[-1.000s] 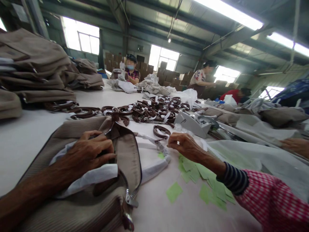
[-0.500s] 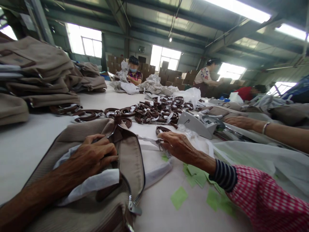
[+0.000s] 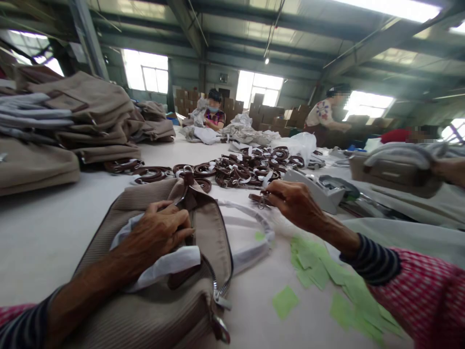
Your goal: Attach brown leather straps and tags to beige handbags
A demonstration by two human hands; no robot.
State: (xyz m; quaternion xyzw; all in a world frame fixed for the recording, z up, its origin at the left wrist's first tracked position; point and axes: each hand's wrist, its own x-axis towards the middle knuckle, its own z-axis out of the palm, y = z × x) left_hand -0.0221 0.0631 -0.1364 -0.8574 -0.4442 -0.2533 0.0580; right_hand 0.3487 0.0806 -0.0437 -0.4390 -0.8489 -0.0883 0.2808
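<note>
One right hand [image 3: 296, 201], grip pinching brown strap [image 3: 256, 198], left hand [image 3: 158, 230] on open bag [image 3: 152, 315], grip unclear

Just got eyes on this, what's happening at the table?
The left hand rests on an open, ribbed taupe handbag, at its unzipped mouth. The right hand holds a coiled brown strap by its metal clasp end, just above the table. A heap of similar straps lies beyond the bag, and green paper slips are scattered nearer the right forearm.
</note>
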